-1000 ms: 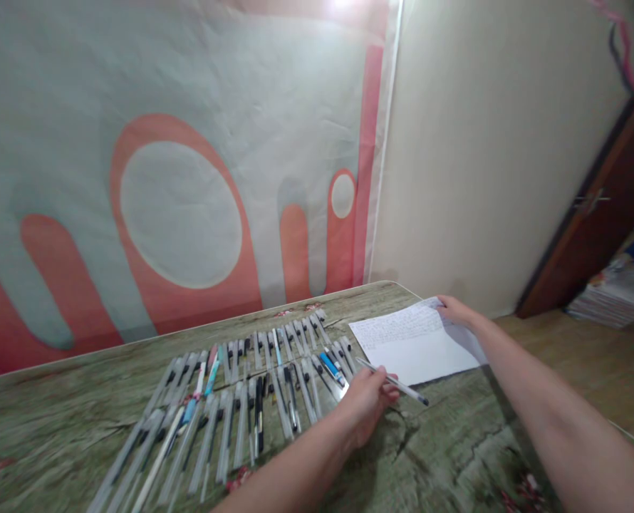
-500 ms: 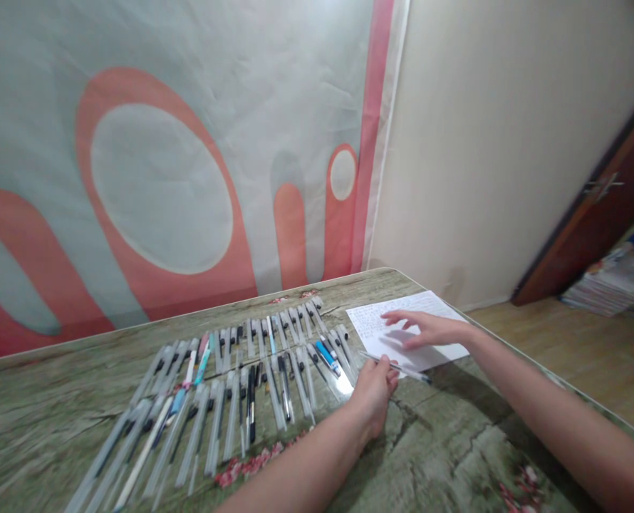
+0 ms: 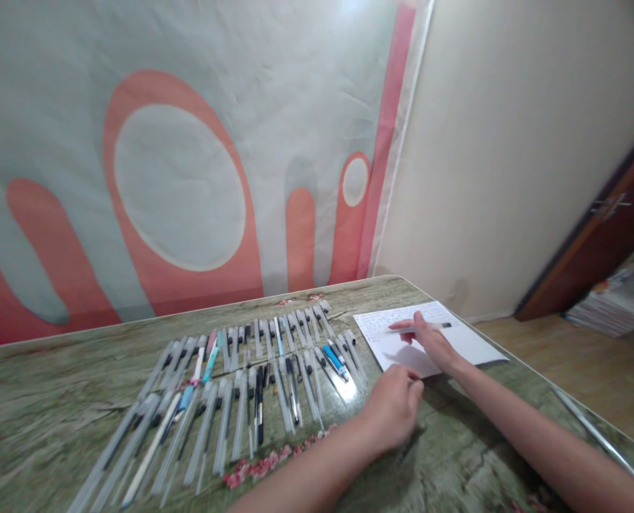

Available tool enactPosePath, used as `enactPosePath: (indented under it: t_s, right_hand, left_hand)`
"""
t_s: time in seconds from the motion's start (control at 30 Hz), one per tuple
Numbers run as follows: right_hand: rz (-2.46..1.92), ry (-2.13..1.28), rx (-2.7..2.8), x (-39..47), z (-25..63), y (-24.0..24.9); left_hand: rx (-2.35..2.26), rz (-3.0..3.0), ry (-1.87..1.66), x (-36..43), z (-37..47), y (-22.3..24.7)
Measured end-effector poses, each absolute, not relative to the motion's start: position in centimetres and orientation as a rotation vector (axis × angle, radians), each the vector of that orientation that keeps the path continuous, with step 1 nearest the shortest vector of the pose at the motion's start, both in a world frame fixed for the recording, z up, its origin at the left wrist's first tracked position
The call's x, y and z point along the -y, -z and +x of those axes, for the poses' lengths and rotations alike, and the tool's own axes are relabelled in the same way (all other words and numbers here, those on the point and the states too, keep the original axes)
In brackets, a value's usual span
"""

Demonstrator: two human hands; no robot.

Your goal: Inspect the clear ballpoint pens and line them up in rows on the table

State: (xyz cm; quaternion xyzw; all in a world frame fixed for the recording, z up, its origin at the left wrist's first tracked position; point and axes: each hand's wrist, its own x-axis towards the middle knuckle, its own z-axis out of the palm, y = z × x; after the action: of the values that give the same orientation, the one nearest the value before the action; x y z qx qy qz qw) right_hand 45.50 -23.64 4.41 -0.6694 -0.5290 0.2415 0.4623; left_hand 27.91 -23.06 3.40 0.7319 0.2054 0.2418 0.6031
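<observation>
My right hand is over a sheet of paper covered with handwriting in its upper part. Its fingers are closed around a clear pen with a dark end, held almost level above the sheet. Close to the paper's near edge, my left hand rests with curled fingers; whatever they may hold is hidden. Left of the hands lie two rows of pens, most with clear barrels and black parts. Among them are a blue pen, a black pen and a teal pen.
A marbled, flower-printed cover lies on the table. A long, thin clear object lies by the right table edge. Behind stand a printed backdrop and a pale wall. A brown door and stacked papers are at far right.
The pen has passed from my left hand to my right, which was open and now grips it. The view has shifted, bringing the clear object at the right edge into sight.
</observation>
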Motion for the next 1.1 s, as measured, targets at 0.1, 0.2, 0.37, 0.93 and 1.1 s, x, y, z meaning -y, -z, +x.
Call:
enactPosePath:
  t_s: [0.1, 0.2, 0.37, 0.93, 1.1]
  right_hand:
    - [-1.63, -0.64, 1.117, 22.7, 46.5, -3.8]
    - [-1.658, -0.62, 1.114, 22.2, 46.4, -2.8]
    - [-1.668, -0.554, 1.055, 21.6, 46.5, -1.3]
    - [-1.536, -0.675, 0.742, 22.8, 50.9, -0.4]
    - [-1.53, -0.651, 1.033, 21.8, 46.5, -1.1]
  left_hand:
    - [-0.464, 2.308, -0.512, 23.1, 27.0, -3.6]
    - [-0.54, 2.645, -0.343, 23.3, 26.9, -3.2]
    - [-0.603, 2.839, -0.366, 22.8, 27.9, -3.1]
    - [-0.75, 2.887, -0.143, 22.4, 33.0, -2.5]
    - [-0.597, 2.848, -0.215, 24.6, 31.4, -2.4]
